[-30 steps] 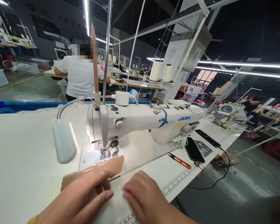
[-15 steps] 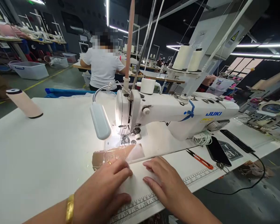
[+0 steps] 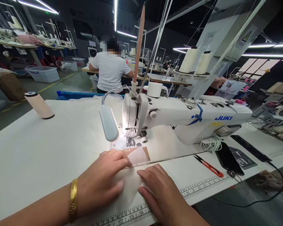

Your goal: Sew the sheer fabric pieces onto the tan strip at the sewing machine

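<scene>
My left hand (image 3: 101, 177) lies just in front of the needle area of a white sewing machine (image 3: 169, 113). Its fingers stretch over the left part of a brown, tape-covered piece (image 3: 146, 153), hiding much of it; the thumb, slightly blurred, is held apart. A pale, thin piece (image 3: 138, 156) rests on the brown one, close to my left fingertips. To the right, my right hand (image 3: 160, 190) hovers at or rests on the table edge, thumb and fingers apart, with nothing visible between them. The presser foot (image 3: 131, 142) is lit by a lamp (image 3: 109, 124).
A printed ruler (image 3: 198, 185) runs along the front edge. Red-handled thread snips (image 3: 209, 166), a phone (image 3: 228, 158) and a coiled white cable (image 3: 211, 143) lie at right. A thread cone (image 3: 39, 105) stands at left. A person in white (image 3: 112, 70) sits beyond.
The view has shifted, so the machine appears farther right. My left hand now covers more of the brown piece, and the pale piece on it looks turned. My right hand sits closer to the left.
</scene>
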`<state>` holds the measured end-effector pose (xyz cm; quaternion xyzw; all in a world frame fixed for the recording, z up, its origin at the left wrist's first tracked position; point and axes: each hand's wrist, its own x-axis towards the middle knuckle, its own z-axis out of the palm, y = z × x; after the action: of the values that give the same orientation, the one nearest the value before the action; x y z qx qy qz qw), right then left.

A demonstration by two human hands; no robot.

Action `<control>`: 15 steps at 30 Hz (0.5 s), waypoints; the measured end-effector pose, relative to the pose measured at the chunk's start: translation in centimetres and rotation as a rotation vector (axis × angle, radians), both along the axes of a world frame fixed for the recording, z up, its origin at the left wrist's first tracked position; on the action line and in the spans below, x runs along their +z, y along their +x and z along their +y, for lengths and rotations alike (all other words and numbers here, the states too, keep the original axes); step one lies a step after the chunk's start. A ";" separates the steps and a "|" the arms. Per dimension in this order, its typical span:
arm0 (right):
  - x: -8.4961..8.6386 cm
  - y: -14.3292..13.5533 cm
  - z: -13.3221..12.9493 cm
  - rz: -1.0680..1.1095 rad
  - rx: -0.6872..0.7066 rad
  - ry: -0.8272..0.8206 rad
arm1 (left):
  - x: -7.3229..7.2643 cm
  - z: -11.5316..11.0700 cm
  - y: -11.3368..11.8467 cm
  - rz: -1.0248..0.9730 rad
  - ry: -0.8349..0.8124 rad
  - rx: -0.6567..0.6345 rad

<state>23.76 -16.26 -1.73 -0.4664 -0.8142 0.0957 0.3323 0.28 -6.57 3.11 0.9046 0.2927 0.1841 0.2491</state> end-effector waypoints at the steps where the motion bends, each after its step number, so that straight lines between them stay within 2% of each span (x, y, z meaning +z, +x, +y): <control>1: 0.0 0.0 0.0 0.004 -0.007 -0.001 | 0.5 0.2 -0.2 -0.027 -0.012 0.000; 4: 0.1 0.0 -0.1 0.019 -0.013 -0.013 | 1.8 0.5 -1.0 -0.112 -0.040 0.057; 6: 0.1 -0.2 0.0 0.027 -0.012 -0.013 | 1.9 0.4 -1.1 -0.124 -0.041 0.073; 8: 0.1 -0.3 0.0 0.030 -0.016 0.000 | 1.2 -0.1 -0.8 -0.062 -0.045 0.026; 11: 0.0 -0.3 0.0 0.013 -0.038 0.038 | -0.7 -0.3 -0.1 0.040 -0.054 -0.007; 13: -0.1 -0.2 -0.1 -0.003 -0.055 0.051 | -1.6 -0.1 0.3 0.031 -0.056 0.014; 15: -0.1 -0.1 -0.1 -0.012 -0.062 0.056 | -1.9 0.3 0.4 0.008 -0.070 0.028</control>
<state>23.61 -16.39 -1.80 -0.4826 -0.8036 0.0595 0.3432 0.68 -6.25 1.21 0.8919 0.3129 0.1734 0.2769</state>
